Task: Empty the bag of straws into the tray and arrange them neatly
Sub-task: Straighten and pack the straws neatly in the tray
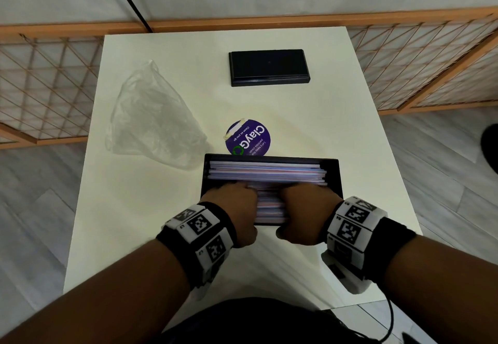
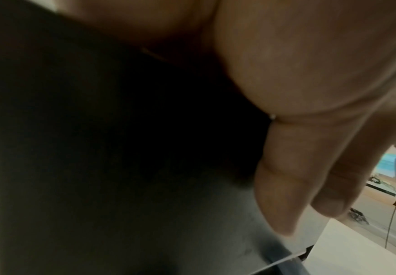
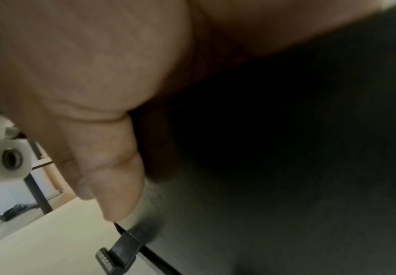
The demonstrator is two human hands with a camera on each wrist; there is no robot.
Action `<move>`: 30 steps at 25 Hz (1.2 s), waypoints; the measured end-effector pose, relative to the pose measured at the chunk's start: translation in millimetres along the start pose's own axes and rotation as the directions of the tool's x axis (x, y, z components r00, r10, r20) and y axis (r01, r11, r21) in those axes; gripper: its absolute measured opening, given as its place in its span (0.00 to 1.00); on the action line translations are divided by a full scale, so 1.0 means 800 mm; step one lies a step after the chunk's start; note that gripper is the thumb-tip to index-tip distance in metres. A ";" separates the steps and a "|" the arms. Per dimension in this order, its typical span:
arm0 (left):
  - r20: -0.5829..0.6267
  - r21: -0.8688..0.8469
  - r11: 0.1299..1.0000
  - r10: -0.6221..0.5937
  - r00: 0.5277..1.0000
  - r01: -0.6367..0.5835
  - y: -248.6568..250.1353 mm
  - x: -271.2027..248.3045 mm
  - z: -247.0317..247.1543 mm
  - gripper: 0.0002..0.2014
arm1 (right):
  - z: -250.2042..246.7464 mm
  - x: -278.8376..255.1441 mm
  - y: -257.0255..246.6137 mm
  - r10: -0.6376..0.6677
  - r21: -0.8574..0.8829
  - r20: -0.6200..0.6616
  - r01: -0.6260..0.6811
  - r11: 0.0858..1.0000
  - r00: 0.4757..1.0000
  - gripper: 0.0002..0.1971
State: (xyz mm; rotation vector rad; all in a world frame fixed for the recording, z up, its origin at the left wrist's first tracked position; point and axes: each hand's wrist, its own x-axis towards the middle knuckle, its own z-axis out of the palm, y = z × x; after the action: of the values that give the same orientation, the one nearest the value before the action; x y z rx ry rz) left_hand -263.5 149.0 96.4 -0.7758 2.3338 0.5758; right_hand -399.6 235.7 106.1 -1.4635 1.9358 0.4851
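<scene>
With both the left hand (image 1: 234, 203) and right hand (image 1: 301, 204) curled around straws (image 1: 266, 172) inside the tray (image 1: 333, 173), uneven squeezing could skew or eject them onto the table (image 1: 323, 117).

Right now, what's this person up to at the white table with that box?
A person is tidying a stack of pale paper-wrapped straws lying lengthwise in a black rectangular tray. The left hand and the right hand both press down on the near part of the stack, thumbs outside the tray's near wall. The clear plastic bag lies crumpled and apparently empty to the left. A black lid-like piece sits farther back.
</scene>
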 end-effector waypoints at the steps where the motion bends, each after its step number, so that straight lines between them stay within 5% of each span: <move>1: -0.001 -0.008 1.000 -0.010 1.000 0.010 -0.001 0.000 0.000 0.27 | 0.000 0.001 0.002 0.002 0.004 0.007 -0.002 1.000 1.000 0.20; 21: 0.003 0.016 0.999 -0.036 0.999 0.036 0.006 -0.013 -0.005 0.26 | -0.008 -0.005 -0.004 0.007 -0.049 -0.019 -0.008 0.999 1.000 0.23; 26: -0.096 0.052 0.997 0.057 0.994 -0.052 0.006 -0.031 -0.008 0.26 | -0.017 -0.029 -0.003 -0.058 -0.067 -0.119 0.050 0.996 0.991 0.26; 30: -0.025 0.039 0.997 0.062 0.998 -0.061 0.005 -0.022 0.000 0.25 | -0.006 -0.027 -0.006 -0.062 -0.036 -0.081 0.059 0.998 0.995 0.25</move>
State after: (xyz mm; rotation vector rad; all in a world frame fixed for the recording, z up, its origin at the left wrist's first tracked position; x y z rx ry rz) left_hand -254.5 158.7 108.4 -0.7004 2.3928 0.5491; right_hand -392.4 246.5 124.7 -1.5816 1.9489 0.4382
